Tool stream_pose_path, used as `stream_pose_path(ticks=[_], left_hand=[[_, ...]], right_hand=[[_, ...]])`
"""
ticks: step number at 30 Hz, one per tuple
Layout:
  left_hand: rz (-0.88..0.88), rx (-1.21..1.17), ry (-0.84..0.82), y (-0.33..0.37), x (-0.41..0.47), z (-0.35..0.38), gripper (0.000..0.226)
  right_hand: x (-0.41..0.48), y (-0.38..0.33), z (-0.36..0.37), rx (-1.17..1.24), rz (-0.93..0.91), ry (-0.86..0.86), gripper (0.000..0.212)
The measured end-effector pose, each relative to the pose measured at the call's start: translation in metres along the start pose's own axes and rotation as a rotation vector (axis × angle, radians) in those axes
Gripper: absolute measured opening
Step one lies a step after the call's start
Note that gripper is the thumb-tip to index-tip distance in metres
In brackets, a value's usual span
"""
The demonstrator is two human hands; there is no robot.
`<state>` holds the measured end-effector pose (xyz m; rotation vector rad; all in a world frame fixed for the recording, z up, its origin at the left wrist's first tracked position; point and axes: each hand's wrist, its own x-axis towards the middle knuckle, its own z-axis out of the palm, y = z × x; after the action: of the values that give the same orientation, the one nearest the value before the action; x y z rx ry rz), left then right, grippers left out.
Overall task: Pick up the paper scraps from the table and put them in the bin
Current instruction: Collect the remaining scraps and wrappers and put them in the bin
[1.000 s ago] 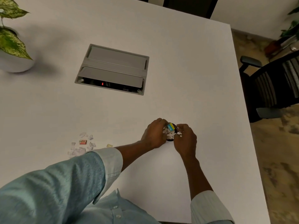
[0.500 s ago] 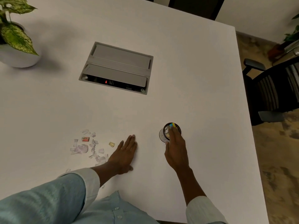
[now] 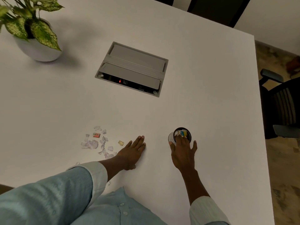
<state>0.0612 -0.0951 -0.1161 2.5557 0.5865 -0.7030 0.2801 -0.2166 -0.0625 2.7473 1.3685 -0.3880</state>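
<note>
A small round bin (image 3: 186, 132) with a dark rim stands on the white table (image 3: 211, 95); white, yellow and blue scraps lie inside it. My right hand (image 3: 182, 151) hovers over the bin's near side with fingers spread, fingertips at the rim, holding nothing. My left hand (image 3: 132, 151) lies flat and open on the table, just right of a scatter of white paper scraps (image 3: 97, 143). Among them sit a red-orange scrap (image 3: 96, 135) and a pale yellow scrap (image 3: 121, 143). A few more scraps lie by my left sleeve.
A grey recessed cable box (image 3: 132, 69) with a red light sits mid-table. A potted plant in a white pot (image 3: 37, 49) stands at the far left. A black office chair (image 3: 282, 104) is beyond the table's right edge.
My left hand left the bin and came down flat beside the scrap pile. My right hand's fingers spread over the bin. The view shifted slightly.
</note>
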Motion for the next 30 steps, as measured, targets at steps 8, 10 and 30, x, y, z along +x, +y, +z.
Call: stream_pose_path(ticks=[8,10,30], left_hand=[[-0.029,-0.130,0.063,-0.007,-0.017,-0.006,0.075],[-0.056,-0.173,0.186,-0.010,-0.031,0.001,0.062],[-0.638,-0.416,0.425,-0.127,-0.189,0.098,0.114]], right_hand=[[-0.020,-0.025,-0.016,0.205,0.023,0.361,0.033],[-0.034,-0.040,-0.012,0.277,-0.029,0.403,0.035],[-0.124,-0.193,0.078,0.391,-0.062,-0.465,0.141]])
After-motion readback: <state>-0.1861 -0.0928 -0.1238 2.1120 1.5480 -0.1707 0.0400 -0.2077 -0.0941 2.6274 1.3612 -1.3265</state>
